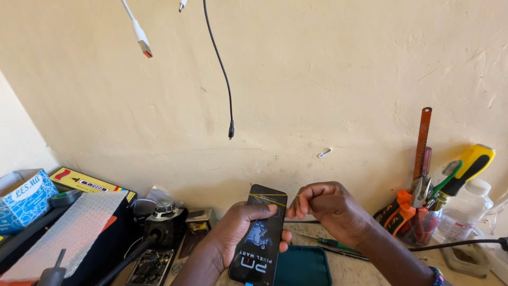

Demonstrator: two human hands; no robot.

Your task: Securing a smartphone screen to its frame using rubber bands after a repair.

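Black phone screen panel (260, 233) is being gripped in the left hand (241, 225) while the right hand (323, 204) is pinching a thin wire (275, 196) taut across it; uneven pulling could crack the glass.

phone (260, 238) in left hand (233, 233), tools jar (423, 222) right, boxes (24, 198) left

Both hands (286, 217) hold a black phone (259, 238), apparently pulling a thin wire (275, 195).

Workbench (365, 270), teal tray (302, 266), green screwdriver (330, 242), bottle (465, 212)
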